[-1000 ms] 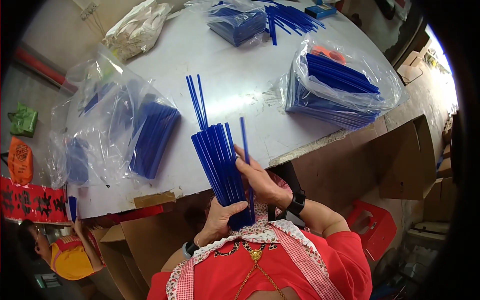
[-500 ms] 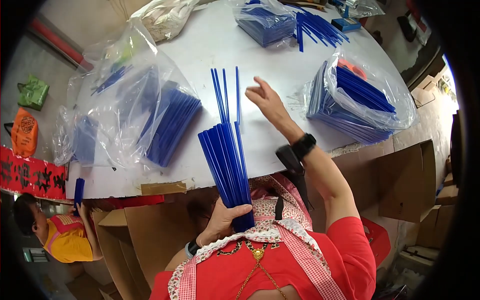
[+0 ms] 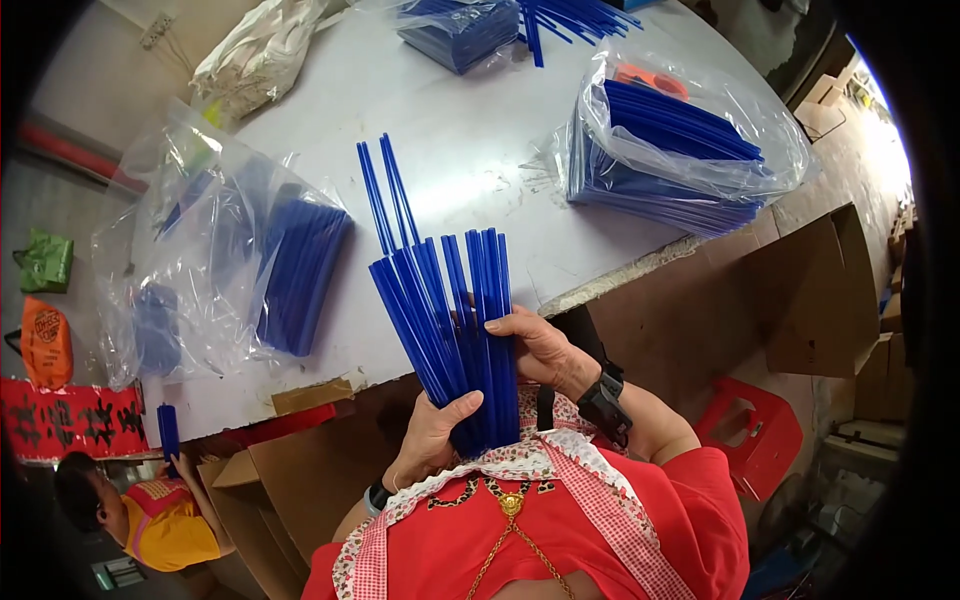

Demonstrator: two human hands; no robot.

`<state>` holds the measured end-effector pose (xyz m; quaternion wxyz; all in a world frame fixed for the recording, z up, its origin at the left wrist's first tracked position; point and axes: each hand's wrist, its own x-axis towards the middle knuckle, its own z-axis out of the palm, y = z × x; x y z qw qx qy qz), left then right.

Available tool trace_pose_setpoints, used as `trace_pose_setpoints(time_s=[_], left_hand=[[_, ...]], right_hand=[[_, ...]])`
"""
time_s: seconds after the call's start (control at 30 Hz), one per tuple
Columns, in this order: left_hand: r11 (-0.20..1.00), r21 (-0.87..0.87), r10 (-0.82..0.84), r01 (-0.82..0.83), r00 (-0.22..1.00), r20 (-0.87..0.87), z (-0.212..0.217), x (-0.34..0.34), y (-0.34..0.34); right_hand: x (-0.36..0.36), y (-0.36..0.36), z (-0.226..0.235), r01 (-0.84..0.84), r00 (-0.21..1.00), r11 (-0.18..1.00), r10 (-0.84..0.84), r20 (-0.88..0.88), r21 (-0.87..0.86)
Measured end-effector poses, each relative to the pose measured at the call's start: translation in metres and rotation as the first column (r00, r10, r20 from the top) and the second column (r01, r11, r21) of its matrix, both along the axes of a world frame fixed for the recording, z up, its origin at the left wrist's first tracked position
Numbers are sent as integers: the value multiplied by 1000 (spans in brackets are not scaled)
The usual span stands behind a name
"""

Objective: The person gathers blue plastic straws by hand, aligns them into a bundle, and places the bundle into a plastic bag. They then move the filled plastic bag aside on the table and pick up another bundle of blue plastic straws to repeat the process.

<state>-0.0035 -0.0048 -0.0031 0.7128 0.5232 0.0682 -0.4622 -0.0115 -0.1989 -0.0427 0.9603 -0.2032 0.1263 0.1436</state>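
A fanned bundle of long, thin blue plastic sticks (image 3: 415,325) stands in front of my chest, above the table's near edge. My left hand (image 3: 437,432) is wrapped round its lower end, thumb across the front. Several sticks at the upper left reach well past the others. On the bundle's right side, my right hand (image 3: 542,347) grips a group of the sticks partway up, thumb in front and fingers partly hidden behind. A narrow gap separates this group from the rest at the top.
The white table (image 3: 320,145) carries a clear bag of blue sticks (image 3: 305,270) at left, another bag (image 3: 670,180) at right, and loose sticks (image 3: 575,18) at the back. A cardboard box (image 3: 320,470) and a red stool (image 3: 755,440) flank me. At left, another person (image 3: 170,520) holds blue sticks.
My right hand has come down from over the table and now grips sticks on the bundle's right side. The bundle's top has spread, and the view has shifted.
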Motion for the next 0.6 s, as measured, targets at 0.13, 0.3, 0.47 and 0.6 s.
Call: trace_pose_setpoints(time_s=[0.13,0.3,0.47,0.6], left_hand=[[1000,20,13,-14,999,33,0,-3,3],[999,24,27,-28,999,25,12,-5,-1],[999,-11,41,-41,999,-5,18,-7,-4],[1000,1,28,-28,1000,12,20,-7,-3]], right_hand=[[-4,0,1,-2,1000,996,1,13,87],[-7,-5,1,4,999,994,-8,37,110],[-9,-6,-2,16,1000,996,-17,15,88],[-11,-7,3,30,999,996,-31,7,80]])
